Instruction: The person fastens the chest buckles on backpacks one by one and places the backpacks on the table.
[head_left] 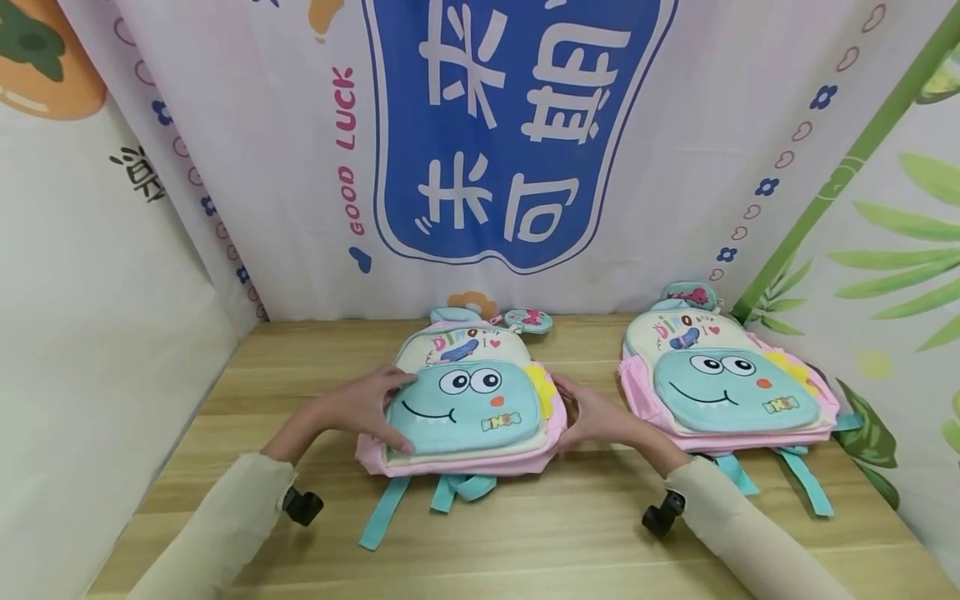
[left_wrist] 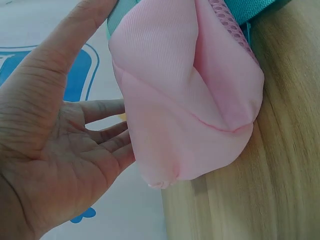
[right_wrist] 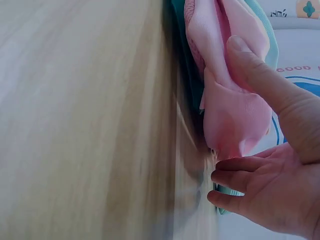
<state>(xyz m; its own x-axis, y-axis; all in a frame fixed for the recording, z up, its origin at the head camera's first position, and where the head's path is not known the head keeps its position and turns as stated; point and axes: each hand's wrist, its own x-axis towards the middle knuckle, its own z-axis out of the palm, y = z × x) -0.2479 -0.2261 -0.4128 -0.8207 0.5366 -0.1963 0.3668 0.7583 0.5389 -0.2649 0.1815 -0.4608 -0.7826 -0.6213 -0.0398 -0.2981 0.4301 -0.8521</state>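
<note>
A small dinosaur-face backpack lies flat, front up, in the middle of the wooden table. My left hand is at its left side, thumb on the turquoise front pocket's lower edge and fingers spread near the upper edge. In the left wrist view that hand is beside the pink side pocket, fingertips partly hidden behind it. My right hand rests at the bag's right side. Its straight thumb touches the pink fabric in the right wrist view, where the hand's other fingers extend loosely beneath.
A matching backpack lies on the right of the table, close to my right forearm. Turquoise straps stick out from under the middle bag towards me. A printed cloth hangs behind the table.
</note>
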